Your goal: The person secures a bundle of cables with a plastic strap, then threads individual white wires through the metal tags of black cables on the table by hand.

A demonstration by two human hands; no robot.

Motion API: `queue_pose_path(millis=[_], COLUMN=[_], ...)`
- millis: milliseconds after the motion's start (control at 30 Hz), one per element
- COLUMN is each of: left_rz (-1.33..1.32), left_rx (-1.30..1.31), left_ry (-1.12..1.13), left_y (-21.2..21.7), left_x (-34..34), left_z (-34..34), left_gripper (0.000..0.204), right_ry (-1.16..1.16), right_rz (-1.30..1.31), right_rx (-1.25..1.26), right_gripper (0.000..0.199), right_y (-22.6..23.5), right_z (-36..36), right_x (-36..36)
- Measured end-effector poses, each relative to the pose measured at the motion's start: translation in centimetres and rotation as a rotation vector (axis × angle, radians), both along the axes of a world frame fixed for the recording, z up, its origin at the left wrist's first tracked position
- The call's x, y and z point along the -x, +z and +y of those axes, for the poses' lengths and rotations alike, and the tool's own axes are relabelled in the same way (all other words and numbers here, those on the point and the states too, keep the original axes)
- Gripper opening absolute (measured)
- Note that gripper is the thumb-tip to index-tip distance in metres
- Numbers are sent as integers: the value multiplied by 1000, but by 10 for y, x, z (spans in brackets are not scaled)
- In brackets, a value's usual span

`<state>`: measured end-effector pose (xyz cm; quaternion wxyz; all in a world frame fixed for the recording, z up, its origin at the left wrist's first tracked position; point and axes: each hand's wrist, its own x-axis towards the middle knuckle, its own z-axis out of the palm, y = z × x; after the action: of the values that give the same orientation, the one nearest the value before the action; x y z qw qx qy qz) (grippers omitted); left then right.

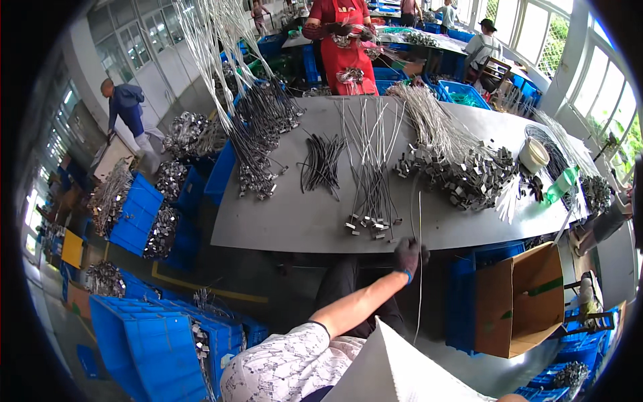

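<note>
My left hand (pixel 408 258), in a dark glove, is at the near edge of the grey table (pixel 301 224), closed around a thin wire cable (pixel 420 301). The cable runs upward over the tabletop and hangs down below the hand. Just beyond, to the left, lies a spread bunch of cables (pixel 372 177) with small metal end pieces towards me. Farther left is a small pile of short black cables (pixel 323 163). A large heap of metal-ended cables (pixel 462 174) lies to the right. A white pointed sheet-like thing (pixel 392 372) covers the lower middle; my right hand does not show.
Long cables (pixel 244 127) hang at the table's left end. A white tub (pixel 534 155) and green bottle (pixel 561 185) stand at the right. An open cardboard box (pixel 519 301) is beside me; blue crates (pixel 151 348) are at left. A person in a red apron (pixel 345 57) stands opposite.
</note>
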<state>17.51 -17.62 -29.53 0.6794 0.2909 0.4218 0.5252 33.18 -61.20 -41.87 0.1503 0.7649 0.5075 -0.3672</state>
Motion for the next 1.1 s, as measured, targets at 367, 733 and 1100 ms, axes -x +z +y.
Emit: queue_pose_path(millis=[367,733,1100], left_rz=[-53,-178,850], left_rx=[-363,-107,-126], left_ry=[457,450,544], left_y=[115,108,46], left_x=[114,138,203], left_z=[89,135,336], left_gripper=[7,8,25], right_ry=[52,-18,-230], right_rz=[-28,-22,9], right_rx=[3,-96,-312], right_gripper=[27,33,24], right_y=[2,14,76], right_z=[-13,-48,55], right_x=[9,5,2])
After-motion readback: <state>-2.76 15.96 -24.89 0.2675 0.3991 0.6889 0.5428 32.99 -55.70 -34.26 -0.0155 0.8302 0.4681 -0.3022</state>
